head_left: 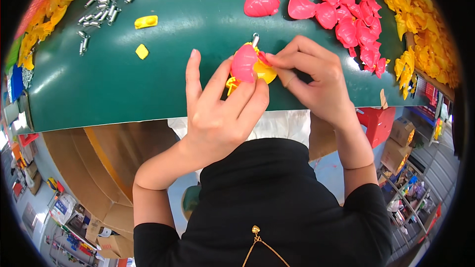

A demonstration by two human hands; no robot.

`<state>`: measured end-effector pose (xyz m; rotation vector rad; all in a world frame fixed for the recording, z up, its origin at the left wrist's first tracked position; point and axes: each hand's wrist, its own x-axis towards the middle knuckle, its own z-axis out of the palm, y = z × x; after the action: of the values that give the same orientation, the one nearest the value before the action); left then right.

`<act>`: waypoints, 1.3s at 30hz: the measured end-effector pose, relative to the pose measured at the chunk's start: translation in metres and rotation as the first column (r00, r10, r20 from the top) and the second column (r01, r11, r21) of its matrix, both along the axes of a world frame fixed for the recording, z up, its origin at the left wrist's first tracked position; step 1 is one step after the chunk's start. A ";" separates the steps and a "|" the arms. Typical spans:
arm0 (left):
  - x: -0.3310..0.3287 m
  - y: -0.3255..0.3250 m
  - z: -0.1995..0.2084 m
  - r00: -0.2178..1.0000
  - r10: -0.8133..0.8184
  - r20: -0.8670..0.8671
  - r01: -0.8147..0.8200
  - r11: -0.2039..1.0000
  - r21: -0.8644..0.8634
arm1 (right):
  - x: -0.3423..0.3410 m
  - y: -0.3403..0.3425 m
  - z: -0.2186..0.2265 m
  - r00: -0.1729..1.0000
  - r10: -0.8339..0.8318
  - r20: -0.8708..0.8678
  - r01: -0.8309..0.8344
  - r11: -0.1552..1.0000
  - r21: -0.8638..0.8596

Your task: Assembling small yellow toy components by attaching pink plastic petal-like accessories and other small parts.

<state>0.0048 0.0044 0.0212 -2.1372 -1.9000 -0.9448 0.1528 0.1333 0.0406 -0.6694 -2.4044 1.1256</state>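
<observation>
Near the front edge of the table, my left hand (220, 111) holds a plastic assembly, a ribbed pink shell (243, 64) over a yellow plastic part (265, 72). One finger of that hand sticks out, away from the piece. A metal spring (255, 39) shows at the far end of the assembly, and a yellow ring-like bit pokes out at its left. From the right, my right hand (314, 71) pinches a small pink piece (264, 59) against the side of the shell. My fingertips partly hide where the pieces meet.
The green tabletop (123, 89) carries a heap of pink shells (341, 12) at right and yellow parts (430, 44) beyond it. One pink shell (261, 2) lies apart. At left are loose springs (106, 5), two small yellow pieces (146, 22) and more yellow parts (52, 12).
</observation>
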 end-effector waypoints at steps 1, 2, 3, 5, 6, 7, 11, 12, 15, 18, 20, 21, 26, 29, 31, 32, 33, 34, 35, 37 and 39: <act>0.000 -0.001 -0.001 1.000 0.005 -0.007 -0.005 1.000 -0.003 | -0.002 -0.001 0.001 1.000 -0.008 -0.021 0.007 1.000 -0.024; 0.001 -0.002 -0.002 1.000 0.013 -0.016 -0.013 1.000 -0.001 | -0.004 -0.001 0.003 0.999 -0.013 -0.045 0.011 0.999 -0.044; 0.000 -0.002 -0.003 1.000 0.018 -0.021 -0.018 1.000 0.025 | -0.004 0.000 0.003 1.000 -0.015 -0.012 0.015 1.000 -0.022; -0.001 -0.006 -0.004 0.999 0.015 -0.036 -0.013 0.999 0.037 | -0.006 -0.006 -0.003 0.998 -0.051 -0.041 0.050 0.999 -0.008; -0.002 -0.006 -0.007 0.999 0.020 -0.049 -0.017 0.998 0.059 | -0.009 -0.008 -0.005 0.994 -0.091 -0.057 0.091 0.996 -0.009; 0.000 -0.007 -0.009 0.998 0.034 -0.048 -0.031 0.998 0.057 | -0.009 -0.010 -0.003 0.993 -0.098 -0.061 0.098 0.995 -0.001; 0.001 -0.012 -0.006 0.997 0.073 -0.020 -0.072 0.997 0.029 | -0.013 -0.017 0.001 0.966 -0.208 -0.151 0.206 0.978 -0.031; 0.001 -0.013 -0.004 0.997 0.075 -0.019 -0.075 0.997 0.026 | -0.011 -0.014 0.004 0.960 -0.232 -0.158 0.230 0.973 -0.031; -0.001 -0.017 -0.007 0.996 0.088 -0.013 -0.088 0.995 0.037 | -0.013 -0.009 0.013 0.942 -0.270 -0.199 0.244 0.959 -0.147; -0.003 -0.016 -0.007 0.996 0.091 0.008 -0.091 0.991 0.094 | -0.016 -0.010 0.016 0.946 -0.262 -0.190 0.212 0.946 -0.246; -0.002 -0.011 -0.011 0.998 0.068 -0.005 -0.067 0.991 0.118 | -0.015 -0.010 0.021 0.967 -0.200 -0.159 0.160 0.959 -0.232; -0.001 -0.009 -0.012 0.999 0.038 -0.001 -0.037 0.992 0.123 | -0.015 -0.009 0.025 0.968 -0.190 -0.163 0.157 0.968 -0.198; 0.002 -0.006 -0.016 0.998 0.056 -0.017 -0.053 0.992 0.116 | -0.009 -0.004 0.030 0.963 -0.168 -0.210 0.164 0.986 -0.035; 0.001 -0.006 -0.011 0.995 0.084 -0.051 -0.078 0.991 0.105 | 0.007 -0.008 0.026 0.955 -0.207 -0.213 0.179 0.974 -0.142; 0.000 -0.004 -0.013 0.996 0.080 -0.048 -0.073 0.990 0.118 | 0.023 -0.011 0.022 0.935 -0.280 -0.218 0.240 0.951 -0.195; -0.001 -0.004 -0.014 0.997 0.070 -0.044 -0.064 0.990 0.122 | 0.032 -0.011 0.020 0.929 -0.299 -0.216 0.262 0.947 -0.186; -0.001 -0.005 -0.012 0.998 0.054 -0.038 -0.049 0.992 0.118 | 0.041 -0.010 0.019 0.907 -0.357 -0.223 0.316 0.927 -0.200; -0.001 -0.004 -0.010 0.999 0.043 -0.033 -0.039 0.993 0.114 | 0.050 -0.008 0.017 0.883 -0.409 -0.231 0.364 0.906 -0.214; -0.002 -0.004 -0.010 0.999 0.033 -0.033 -0.029 0.992 0.119 | 0.060 -0.001 0.013 0.861 -0.448 -0.242 0.411 0.892 -0.189; -0.001 -0.003 -0.010 1.000 0.015 -0.004 -0.014 0.992 0.124 | 0.075 0.032 0.022 0.850 -0.438 -0.292 0.454 0.891 -0.017; 0.000 -0.004 -0.012 1.000 0.011 -0.012 -0.009 0.990 0.144 | 0.079 0.092 0.053 0.839 -0.434 -0.329 0.516 0.826 0.227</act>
<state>0.0050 0.0009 0.0095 -2.0449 -1.7764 -1.0298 0.2321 0.2255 0.0932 -0.8886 -1.9599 0.5684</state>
